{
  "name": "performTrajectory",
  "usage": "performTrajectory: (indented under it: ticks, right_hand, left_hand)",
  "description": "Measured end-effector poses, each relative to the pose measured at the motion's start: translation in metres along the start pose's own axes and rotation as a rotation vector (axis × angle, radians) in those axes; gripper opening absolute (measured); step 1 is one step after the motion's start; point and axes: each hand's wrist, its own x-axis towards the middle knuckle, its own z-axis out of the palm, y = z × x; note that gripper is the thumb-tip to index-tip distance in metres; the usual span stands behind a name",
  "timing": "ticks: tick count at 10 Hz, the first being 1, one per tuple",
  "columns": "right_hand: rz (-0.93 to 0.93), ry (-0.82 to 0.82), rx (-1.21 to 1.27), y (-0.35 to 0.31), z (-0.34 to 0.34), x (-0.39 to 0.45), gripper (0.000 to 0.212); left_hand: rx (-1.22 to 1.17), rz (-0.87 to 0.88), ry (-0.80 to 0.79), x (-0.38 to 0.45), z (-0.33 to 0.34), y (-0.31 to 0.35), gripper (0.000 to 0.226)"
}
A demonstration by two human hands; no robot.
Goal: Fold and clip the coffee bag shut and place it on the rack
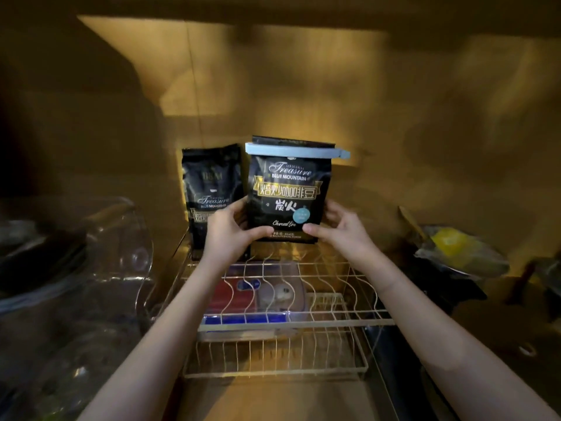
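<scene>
A black coffee bag (288,189) with gold and white lettering is held upright over the back of a white wire rack (273,317). Its top is folded down and a long pale blue clip (296,151) runs across the fold, sticking out to the right. My left hand (230,232) grips the bag's lower left corner. My right hand (337,226) grips its lower right corner. Whether the bag's base touches the rack is unclear. A second, similar black coffee bag (209,189) stands just left of it at the rack's back, unclipped.
A clear plastic box with a blue-edged lid (261,296) shows beneath the rack wires. A clear curved cover (121,247) and dark dishes sit on the left. On the right a bowl holds something yellow under film (455,250). A brown wall stands close behind.
</scene>
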Motion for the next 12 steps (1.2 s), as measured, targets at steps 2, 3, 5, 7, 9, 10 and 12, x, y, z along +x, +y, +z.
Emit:
performTrajectory:
  ticks: [2,3,5,7,9,10,12]
  right_hand:
    - [0.117,-0.022,0.059,0.039,0.016,0.025,0.071]
    - [0.173,-0.033,0.039,0.049,0.024,0.032,0.056]
    - [0.244,-0.017,0.004,0.071,0.038,0.035,0.057]
    - [0.227,0.004,-0.062,0.079,0.044,0.039,0.051]
    - [0.247,0.017,-0.151,0.072,0.049,0.039,0.047]
    - [0.222,0.042,-0.192,0.064,0.052,0.037,0.053]
    - [0.186,0.067,-0.282,0.024,0.033,0.029,0.049]
  left_hand:
    - [0.005,-0.098,0.017,0.008,0.034,-0.033,0.06]
    - [0.054,-0.131,0.001,0.012,0.045,-0.052,0.055]
    - [0.118,-0.104,0.068,0.004,0.061,-0.057,0.074]
    - [0.284,0.01,0.01,0.001,0.072,-0.059,0.084]
    - [0.307,-0.06,-0.037,0.0,0.073,-0.052,0.079]
    - [0.322,-0.1,-0.056,-0.001,0.069,-0.038,0.078]
    - [0.304,-0.092,-0.158,0.014,0.041,-0.001,0.069]
